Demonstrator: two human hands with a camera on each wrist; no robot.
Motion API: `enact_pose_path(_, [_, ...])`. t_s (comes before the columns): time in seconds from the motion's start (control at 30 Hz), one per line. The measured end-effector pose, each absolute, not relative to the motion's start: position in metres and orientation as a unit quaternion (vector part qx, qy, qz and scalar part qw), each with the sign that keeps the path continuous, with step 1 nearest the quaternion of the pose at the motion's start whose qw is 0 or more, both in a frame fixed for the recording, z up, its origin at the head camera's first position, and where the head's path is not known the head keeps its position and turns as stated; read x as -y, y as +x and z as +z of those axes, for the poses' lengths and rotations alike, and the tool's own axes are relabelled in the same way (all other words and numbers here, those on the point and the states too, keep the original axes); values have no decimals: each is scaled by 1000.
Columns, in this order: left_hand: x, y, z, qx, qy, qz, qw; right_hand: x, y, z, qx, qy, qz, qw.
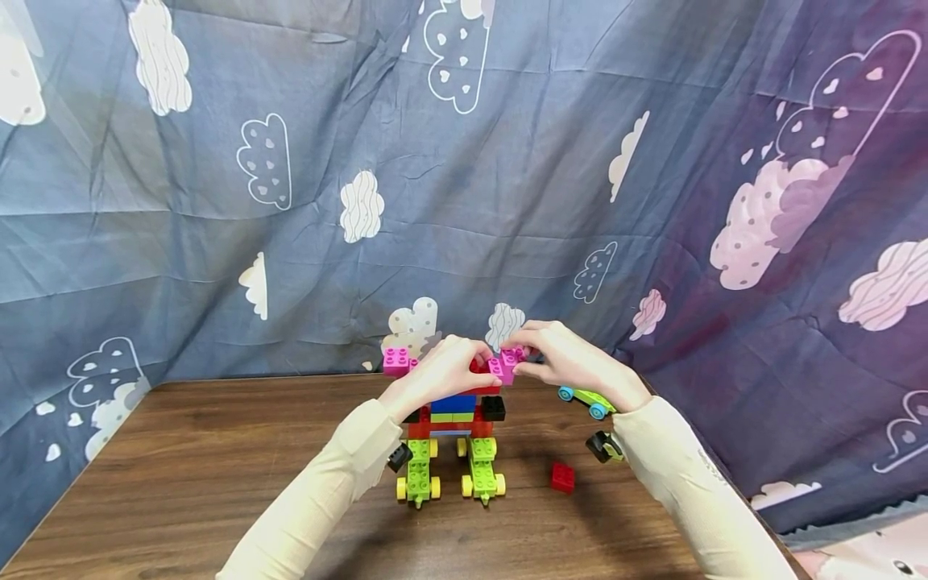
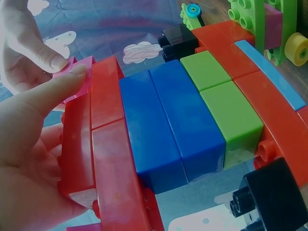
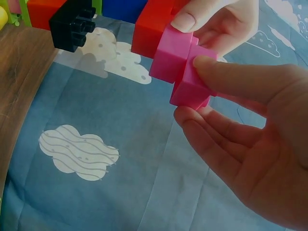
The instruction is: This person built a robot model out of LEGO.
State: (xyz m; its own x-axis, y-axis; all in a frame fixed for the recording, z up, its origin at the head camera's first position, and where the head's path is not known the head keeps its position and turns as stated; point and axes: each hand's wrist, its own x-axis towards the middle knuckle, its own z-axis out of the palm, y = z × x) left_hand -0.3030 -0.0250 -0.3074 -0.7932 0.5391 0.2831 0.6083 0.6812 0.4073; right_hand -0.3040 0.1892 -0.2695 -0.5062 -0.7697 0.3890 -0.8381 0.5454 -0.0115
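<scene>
A toy brick figure [image 1: 453, 404] stands on the table, with red, blue and lime bricks in its body and lime wheeled bases [image 1: 418, 475] under it. My left hand [image 1: 448, 369] grips its red top from behind; the thumb lies over a pink brick [image 2: 83, 77] at the right end. Between thumb and fingers, my right hand [image 3: 255, 120] pinches the outer pink brick [image 3: 195, 82], which touches the inner one, stepped off from it. At the figure's left end sits another pink brick [image 1: 395, 361]. Black bricks [image 1: 493, 408] stick out at the body's sides.
A loose red brick [image 1: 562, 477] lies on the wooden table [image 1: 290, 451] right of the figure. Under my right forearm are a lime wheeled base [image 1: 590, 400] with blue wheels. Behind the table hangs a blue cloud-print cloth [image 1: 312, 266].
</scene>
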Motion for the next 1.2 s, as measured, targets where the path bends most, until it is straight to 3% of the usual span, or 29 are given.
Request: enact_pose_path(1.2, [25,-302,-306,913,-315,-250,66,-191,-302,-272,866,456,98,182])
